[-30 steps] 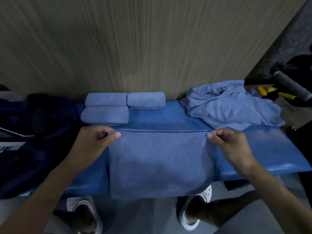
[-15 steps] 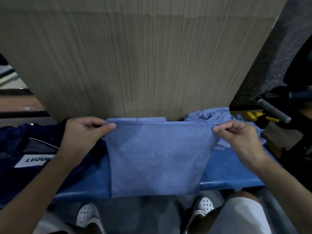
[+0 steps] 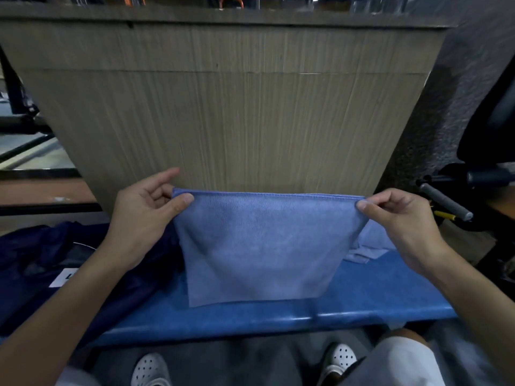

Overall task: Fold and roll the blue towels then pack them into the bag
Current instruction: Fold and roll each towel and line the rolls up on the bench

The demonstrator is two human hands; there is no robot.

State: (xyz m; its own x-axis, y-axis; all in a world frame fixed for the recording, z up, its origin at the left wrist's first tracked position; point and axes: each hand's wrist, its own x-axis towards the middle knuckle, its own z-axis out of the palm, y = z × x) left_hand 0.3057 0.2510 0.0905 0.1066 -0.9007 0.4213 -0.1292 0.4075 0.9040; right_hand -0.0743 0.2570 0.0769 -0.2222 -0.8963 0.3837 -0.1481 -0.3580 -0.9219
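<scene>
A folded blue towel [image 3: 259, 246] hangs in the air above the blue bench [image 3: 278, 316], stretched flat between my hands. My left hand [image 3: 145, 215] pinches its top left corner between thumb and fingers. My right hand [image 3: 401, 221] pinches the top right corner the same way. The towel's lower edge hangs just over the bench top. A dark navy bag [image 3: 55, 263] with a white label lies on the bench at the left. Part of a pile of loose blue towels [image 3: 367, 246] shows behind the held towel at the right. The rolled towels are hidden behind it.
A wood-grain panel [image 3: 250, 121] rises right behind the bench. A grey-handled tool [image 3: 446, 201] and dark equipment sit at the right. My white shoes [image 3: 340, 358] stand on the floor below the bench's front edge.
Both hands have lifted the towel off the bench and raised it upright, and the view has tilted up. The rolled towels, seen earlier at the back, are now covered.
</scene>
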